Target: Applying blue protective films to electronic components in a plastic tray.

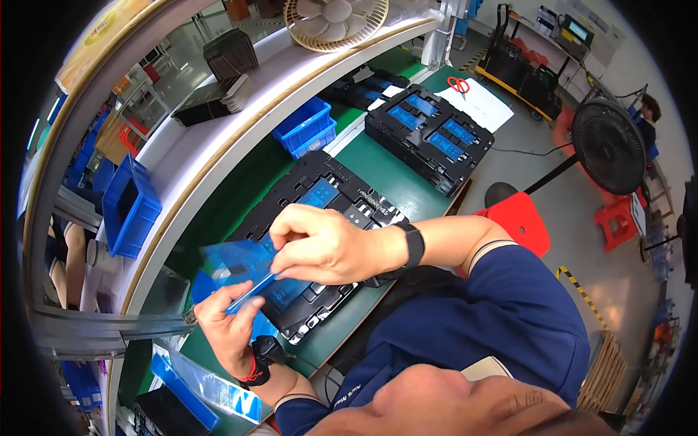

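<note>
My left hand pinches one end of a thin, flat piece seen nearly edge-on. At its other end, the fingertips of my right hand are closed on the piece or on the clear blue film beside it; which of the two is hard to tell. The film spreads up and left from my fingers, slightly blurred. Under both hands lies a black moulded tray with blue-covered flat parts in its pockets. My right forearm hides some of the tray.
A stack of black trays with blue-faced parts stands farther right on the green table. Beyond it, red scissors lie on white paper. Blue bins sit behind the tray. A shelf carries dark stacked pieces and a fan.
</note>
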A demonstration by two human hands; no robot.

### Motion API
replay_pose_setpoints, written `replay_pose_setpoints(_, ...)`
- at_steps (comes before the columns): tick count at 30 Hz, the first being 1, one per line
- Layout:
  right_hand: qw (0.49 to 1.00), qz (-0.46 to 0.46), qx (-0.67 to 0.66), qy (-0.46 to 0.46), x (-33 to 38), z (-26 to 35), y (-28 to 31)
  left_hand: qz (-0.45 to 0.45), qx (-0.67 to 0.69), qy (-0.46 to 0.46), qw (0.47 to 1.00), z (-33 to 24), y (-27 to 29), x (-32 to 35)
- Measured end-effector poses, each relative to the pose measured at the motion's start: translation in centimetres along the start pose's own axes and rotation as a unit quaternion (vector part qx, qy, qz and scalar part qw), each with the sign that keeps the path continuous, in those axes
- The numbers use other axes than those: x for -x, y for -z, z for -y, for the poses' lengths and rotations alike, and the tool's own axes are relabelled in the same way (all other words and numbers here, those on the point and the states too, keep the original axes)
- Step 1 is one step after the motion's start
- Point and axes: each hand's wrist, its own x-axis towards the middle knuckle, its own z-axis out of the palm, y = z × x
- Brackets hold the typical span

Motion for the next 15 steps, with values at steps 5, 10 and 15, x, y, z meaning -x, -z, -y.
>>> replay_pose_setpoints(5, 0.966, -0.056, -0.171, -0.188, 1.6, -1.1, 4.4, -0.13, 0.103, -0.021, 0.986, 1.2, 1.8, 0.9)
replay_pose_setpoints(10, 0.83, 0.025, -0.268, -0.489, 3.5, -4.0, 8.1, -0.23, 0.214, 0.096, 0.944, 3.8, 5.8, 4.2)
replay_pose_setpoints(15, 0.799, 0.107, -0.181, -0.563, 4.4, -4.6, 8.2, -0.25, 0.255, 0.113, 0.927, 2.0, 4.8, 2.5)
